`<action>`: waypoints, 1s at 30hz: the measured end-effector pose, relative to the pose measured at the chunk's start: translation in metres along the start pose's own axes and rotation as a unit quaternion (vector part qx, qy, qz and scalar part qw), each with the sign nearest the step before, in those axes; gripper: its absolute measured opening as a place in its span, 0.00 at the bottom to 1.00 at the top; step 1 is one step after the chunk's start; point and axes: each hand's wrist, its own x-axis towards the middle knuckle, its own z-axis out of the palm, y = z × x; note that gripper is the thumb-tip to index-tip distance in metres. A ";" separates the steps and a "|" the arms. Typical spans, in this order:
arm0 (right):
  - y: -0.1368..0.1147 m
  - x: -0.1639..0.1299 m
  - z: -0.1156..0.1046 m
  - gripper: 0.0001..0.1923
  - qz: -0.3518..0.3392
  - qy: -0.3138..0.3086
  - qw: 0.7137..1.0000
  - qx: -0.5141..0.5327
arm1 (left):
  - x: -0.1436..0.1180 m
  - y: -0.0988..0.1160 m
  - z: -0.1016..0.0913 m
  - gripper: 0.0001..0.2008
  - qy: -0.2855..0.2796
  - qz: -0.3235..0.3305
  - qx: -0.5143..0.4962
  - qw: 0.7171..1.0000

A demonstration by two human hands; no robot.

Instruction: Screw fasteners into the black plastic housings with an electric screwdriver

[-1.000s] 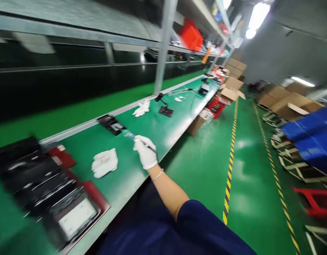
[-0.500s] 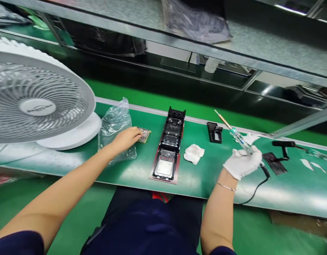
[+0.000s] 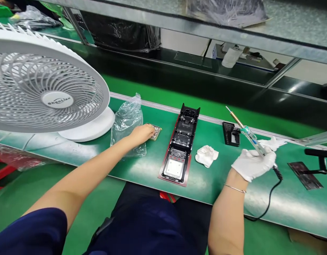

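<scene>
My right hand (image 3: 253, 164), in a white glove, grips a soldering iron (image 3: 245, 132) whose metal tip points up and to the left; its black cord (image 3: 266, 202) hangs over the bench edge. My bare left hand (image 3: 142, 133) rests on a small gold-dotted circuit board (image 3: 155, 131) lying beside a clear plastic bag (image 3: 127, 122). Between my hands lies a long black fixture (image 3: 181, 145) on a red base, with a white panel at its near end. A crumpled white cloth (image 3: 206, 155) sits just right of it.
A white desk fan (image 3: 46, 85) stands at the left on the green bench (image 3: 211, 180). A small black part (image 3: 231, 134) lies behind the cloth, a black stand with a plate (image 3: 308, 171) at the right. A metal shelf (image 3: 206, 28) runs overhead.
The view swung from looking down the line to the bench in front of me. My left hand came to the circuit board; my right hand keeps the iron, now shifted slightly right.
</scene>
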 end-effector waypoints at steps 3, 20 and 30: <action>-0.003 -0.001 0.002 0.22 0.012 0.031 0.999 0.041 | -0.001 0.000 -0.001 0.13 0.004 -0.003 0.007 1.000; 0.002 0.002 0.000 0.19 0.012 0.039 0.997 0.066 | -0.015 0.011 -0.011 0.09 0.069 -0.069 -0.144 0.985; 0.010 0.010 -0.009 0.21 0.009 0.033 0.989 0.146 | -0.056 0.073 0.008 0.17 -0.028 -0.054 -0.778 0.625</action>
